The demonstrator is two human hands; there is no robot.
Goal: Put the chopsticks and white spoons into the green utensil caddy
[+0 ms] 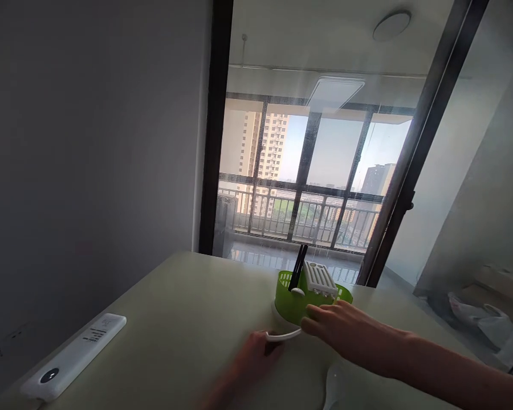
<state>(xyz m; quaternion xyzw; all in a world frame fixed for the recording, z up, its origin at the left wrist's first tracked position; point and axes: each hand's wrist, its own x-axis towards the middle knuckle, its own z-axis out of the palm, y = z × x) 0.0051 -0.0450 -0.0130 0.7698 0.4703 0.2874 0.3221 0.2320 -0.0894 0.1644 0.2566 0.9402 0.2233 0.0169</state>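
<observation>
A green plastic utensil holder (290, 304) stands on a pale table (188, 319), with black chopsticks (298, 266) and a white slotted insert (320, 279) in it. My right hand (337, 327) rests against the holder's near side, fingers curled on its wall. My left hand (256, 356) is blurred, low on the table; its fingers close on a thin white curved piece (284, 336) at the holder's base.
A white remote control (74, 356) lies near the table's left edge. Another white object (331, 387) lies at the near edge below my right arm. Behind the table are a grey wall, a dark door frame and a glass balcony door.
</observation>
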